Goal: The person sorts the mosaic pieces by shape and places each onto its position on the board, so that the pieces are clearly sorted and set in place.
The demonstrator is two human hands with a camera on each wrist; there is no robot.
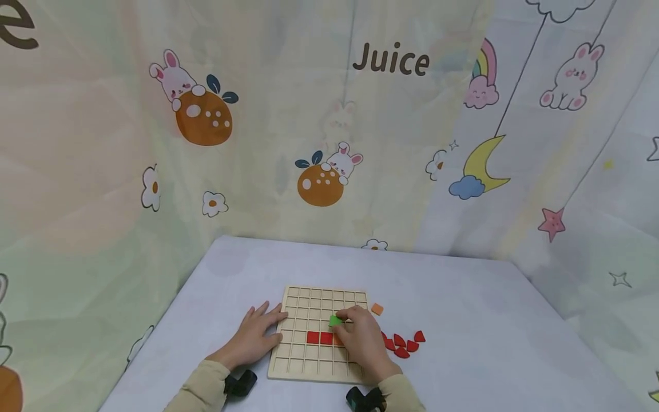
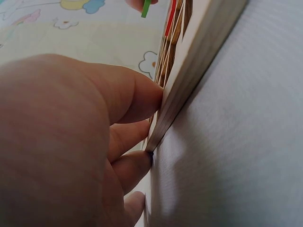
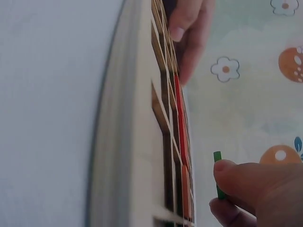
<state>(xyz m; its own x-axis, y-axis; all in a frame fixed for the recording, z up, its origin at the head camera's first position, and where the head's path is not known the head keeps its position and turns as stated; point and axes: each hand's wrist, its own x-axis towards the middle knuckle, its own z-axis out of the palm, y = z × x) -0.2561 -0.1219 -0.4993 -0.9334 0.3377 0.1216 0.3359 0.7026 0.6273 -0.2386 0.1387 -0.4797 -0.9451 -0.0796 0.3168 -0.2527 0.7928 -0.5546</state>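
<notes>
A pale wooden grid board (image 1: 296, 369) lies on the table, divided into small square cells. My left hand (image 1: 253, 336) rests against its left edge, thumb and fingertips touching the wood in the left wrist view. Between thumb and fingers my right hand (image 1: 364, 343) pinches a green square tile (image 1: 334, 320), which the right wrist view shows edge-on and held apart from the board. Two red tiles (image 1: 320, 338) sit side by side in one row of cells. An orange tile (image 1: 337, 340) follows them to the right, partly covered by my right hand.
Beyond the board's right edge lies a loose orange tile (image 1: 377, 309). Several red curved-edged pieces (image 1: 401, 352) are scattered to the right of my right hand, some partly hidden by it. A printed cloth (image 1: 268, 189) hangs behind the white table (image 1: 479, 343).
</notes>
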